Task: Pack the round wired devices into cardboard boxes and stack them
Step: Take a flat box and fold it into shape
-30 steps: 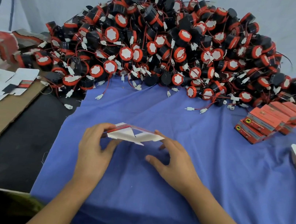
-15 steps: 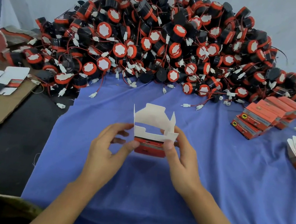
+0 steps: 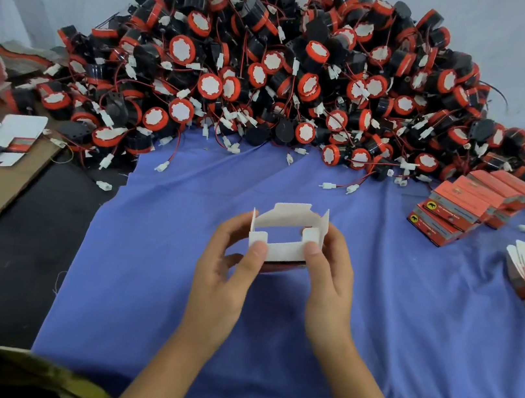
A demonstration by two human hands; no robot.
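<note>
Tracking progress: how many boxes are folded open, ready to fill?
1: the open box pinched between left hand and right hand over the blue cloth. More may hide behind the device pile.

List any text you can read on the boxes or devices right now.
Stacked orange boxes: white print line beside a yellow round logo, too blurred to read.
Open box, held by left hand and right hand: blank white inside, no text showing.
Round devices: no readable print.
</note>
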